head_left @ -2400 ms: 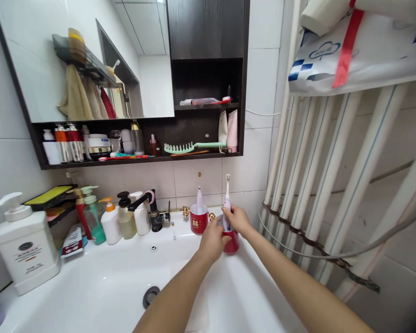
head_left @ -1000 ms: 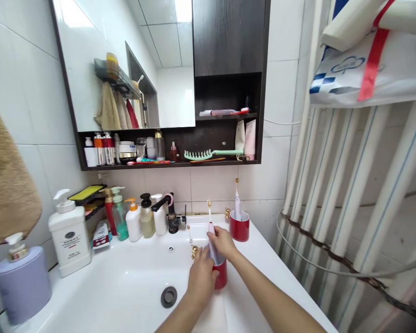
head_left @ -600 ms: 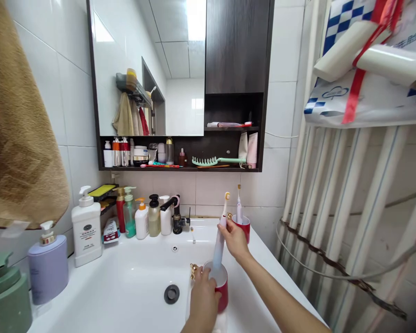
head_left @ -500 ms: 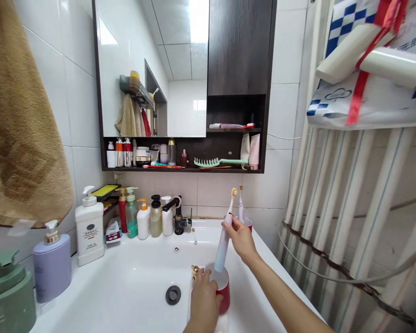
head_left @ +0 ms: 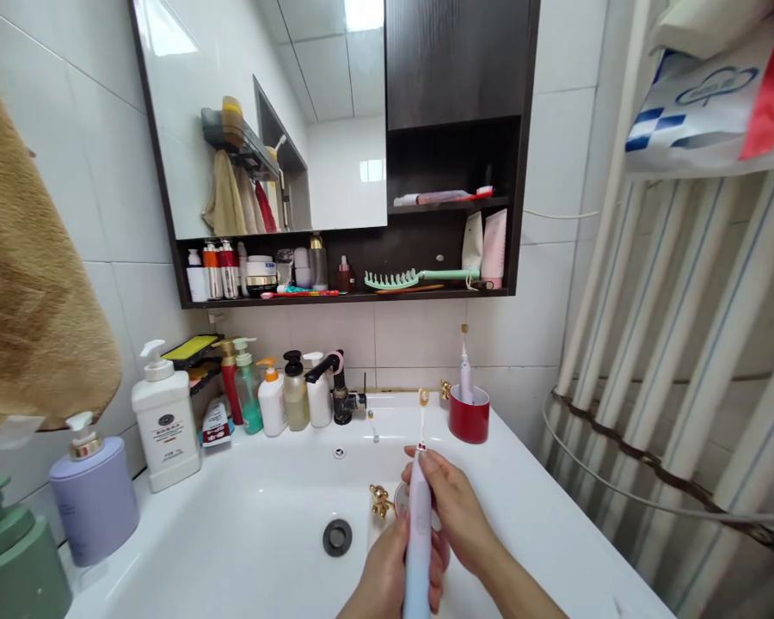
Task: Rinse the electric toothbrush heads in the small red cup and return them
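An electric toothbrush (head_left: 419, 516), lilac fading to pale blue, stands nearly upright over the basin with its bristled head at the top. Around the lower handle wraps my left hand (head_left: 383, 563), fingertips showing on the far side. My right hand (head_left: 455, 507) grips the same handle higher up, just below the neck. Behind the handle and hands is a cup (head_left: 401, 497), mostly hidden; its rim and a gold bear-shaped handle (head_left: 380, 500) show at the left. On the sink's back right corner, a red cup (head_left: 469, 419) holds a second lilac electric toothbrush (head_left: 465, 378).
The white basin (head_left: 251, 533) has a dark drain (head_left: 337, 537). A black faucet (head_left: 341, 391) and several pump bottles line its back edge. Above hangs a mirror cabinet (head_left: 451, 69) with a green hairbrush (head_left: 419, 278). Radiator pipes (head_left: 677, 344) stand right, a brown towel (head_left: 32, 275) left.
The toothbrush has been raised out of the cup and brought closer to me. My left hand has gone from the cup to the toothbrush handle. The view has shifted.
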Tool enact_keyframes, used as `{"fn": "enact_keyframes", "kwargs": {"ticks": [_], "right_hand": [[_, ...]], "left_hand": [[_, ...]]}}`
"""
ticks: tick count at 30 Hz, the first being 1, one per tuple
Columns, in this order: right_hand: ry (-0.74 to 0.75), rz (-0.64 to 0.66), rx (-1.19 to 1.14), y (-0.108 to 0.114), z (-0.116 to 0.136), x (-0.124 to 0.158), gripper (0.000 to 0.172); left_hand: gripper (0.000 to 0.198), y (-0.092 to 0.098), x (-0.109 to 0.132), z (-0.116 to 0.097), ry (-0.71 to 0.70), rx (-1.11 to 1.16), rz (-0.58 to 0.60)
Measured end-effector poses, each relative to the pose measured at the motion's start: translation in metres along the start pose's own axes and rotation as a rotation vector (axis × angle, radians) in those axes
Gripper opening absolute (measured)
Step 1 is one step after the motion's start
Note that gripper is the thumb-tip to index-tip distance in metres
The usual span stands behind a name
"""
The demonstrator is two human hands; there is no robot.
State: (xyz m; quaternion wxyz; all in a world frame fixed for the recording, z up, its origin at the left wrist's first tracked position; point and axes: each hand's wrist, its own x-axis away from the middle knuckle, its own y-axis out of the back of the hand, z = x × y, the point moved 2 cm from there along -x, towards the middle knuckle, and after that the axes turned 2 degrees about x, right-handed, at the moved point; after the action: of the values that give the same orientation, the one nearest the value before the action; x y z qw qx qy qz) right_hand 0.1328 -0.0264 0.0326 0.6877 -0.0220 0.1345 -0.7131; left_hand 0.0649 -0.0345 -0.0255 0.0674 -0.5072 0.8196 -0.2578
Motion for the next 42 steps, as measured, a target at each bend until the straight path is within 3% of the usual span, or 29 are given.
{"fn": "enact_keyframes", "kwargs": {"ticks": [5, 10, 15, 20, 25, 29, 33, 38, 42], "right_hand": [[-0.074, -0.071, -0.184, 0.01, 0.002, 0.0, 0.025], [-0.05, -0.194, -0.243, 0.015, 0.001, -0.004, 0.023], [-0.053, -0.149, -0.337, 0.013, -0.001, -0.004, 0.017], [-0.026, -0.192, -0.349, 0.011, -0.002, -0.003, 0.016], [-0.063, -0.186, -0.401, 0.011, -0.003, -0.005, 0.015], [-0.068, -0.183, -0.419, 0.012, -0.002, -0.005, 0.013], [-0.081, -0.193, -0.408, 0.013, -0.002, -0.004, 0.015], [-0.063, -0.206, -0.394, 0.013, -0.004, -0.005, 0.015], [-0.084, -0.21, -0.424, 0.014, -0.005, -0.006, 0.014]], "left_hand": [[0.056, 0.001, 0.004, -0.004, 0.002, -0.14, 0.15], [0.045, 0.002, 0.007, -0.011, -0.143, -0.37, -0.022], [0.053, -0.004, 0.012, -0.003, 0.08, -0.155, 0.095], [0.048, -0.004, 0.013, -0.006, -0.075, -0.369, -0.004], [0.055, -0.003, 0.01, 0.002, 0.07, -0.171, 0.061], [0.054, -0.004, 0.01, 0.001, 0.04, -0.208, 0.043], [0.055, -0.006, 0.013, 0.001, 0.162, -0.105, 0.078], [0.053, -0.005, 0.013, -0.002, -0.006, -0.301, -0.012], [0.057, -0.006, 0.014, 0.001, 0.129, -0.151, 0.028]]}}
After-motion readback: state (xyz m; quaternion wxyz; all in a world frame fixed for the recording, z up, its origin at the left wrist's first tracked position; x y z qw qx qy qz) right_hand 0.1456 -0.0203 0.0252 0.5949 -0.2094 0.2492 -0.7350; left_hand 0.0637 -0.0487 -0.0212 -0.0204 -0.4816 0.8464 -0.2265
